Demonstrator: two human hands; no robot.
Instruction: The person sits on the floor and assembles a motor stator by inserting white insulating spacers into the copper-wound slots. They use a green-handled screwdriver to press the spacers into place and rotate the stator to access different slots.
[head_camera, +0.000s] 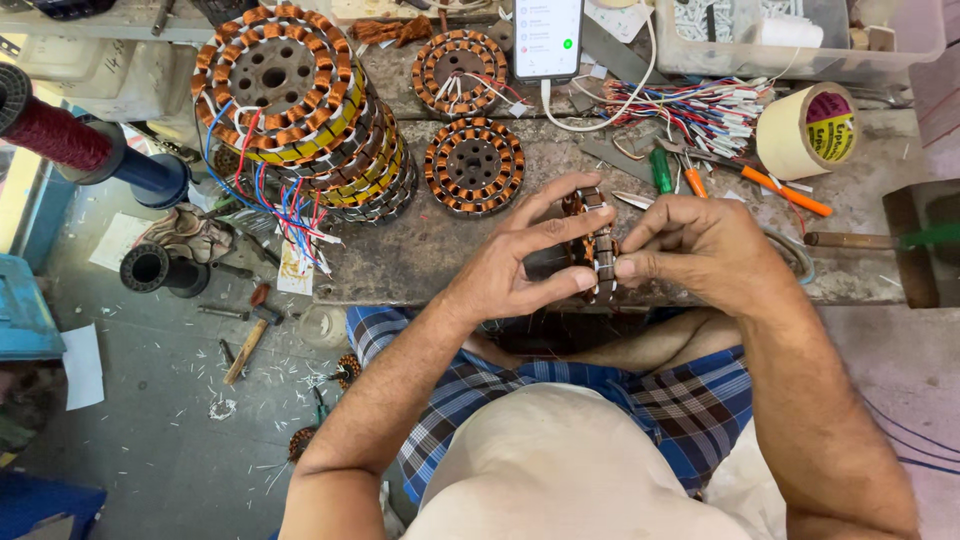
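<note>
A round motor stator (596, 245) with copper windings and white slot paper is held on edge between both hands, just above the near edge of the worn workbench (420, 250). My left hand (520, 262) cups its left side with spread fingers, thumb pressed against the rim. My right hand (700, 250) grips the right side, thumb and forefinger pinching the rim. Most of the stator's face is hidden behind my fingers.
A tall stack of wound stators (300, 110) with coloured leads stands at the left; two single stators (474, 166) (459, 62) lie behind my hands. A phone (547, 38), loose wires (700, 105), tape roll (808, 130), screwdrivers (770, 185) and a hammer (250, 335) on the floor are nearby.
</note>
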